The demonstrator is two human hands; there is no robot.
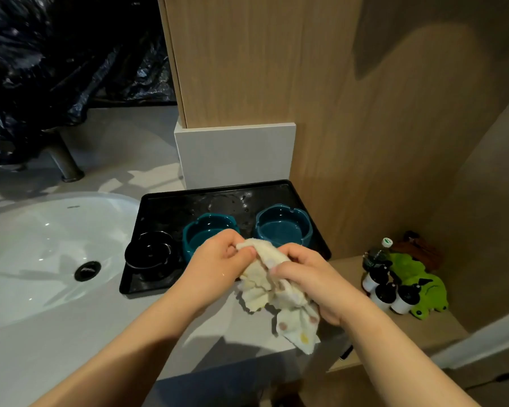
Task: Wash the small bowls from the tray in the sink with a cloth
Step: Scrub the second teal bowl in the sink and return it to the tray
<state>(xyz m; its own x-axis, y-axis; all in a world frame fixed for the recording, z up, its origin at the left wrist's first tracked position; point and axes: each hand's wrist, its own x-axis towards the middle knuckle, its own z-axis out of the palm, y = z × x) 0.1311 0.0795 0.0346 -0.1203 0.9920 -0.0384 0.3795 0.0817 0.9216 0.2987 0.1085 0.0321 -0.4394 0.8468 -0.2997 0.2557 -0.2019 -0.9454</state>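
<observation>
Grey desk [71,333] carries a black tray [159,207] beside the sink [41,245], with three small bowls [282,224] on it. Above the tray's near edge, left hand [218,259] and right hand [309,277] clamp their fingers [279,270] on a bunched cloth [265,292].

black rectangular tray [171,207], wet with droplets, flat on the counter. white sink [41,245] at 9 o'clock from it. three small notched bowls upright on the tray: black bowl [150,254] at 8 o'clock, teal bowl [206,232] near the middle, second teal bowl [282,227] at 3 o'clock. cream cloth [265,292] with coloured spots, crumpled, at 6 o'clock of the tray, gripped by left hand [218,261] and right hand [309,279], loose end hanging down.
</observation>
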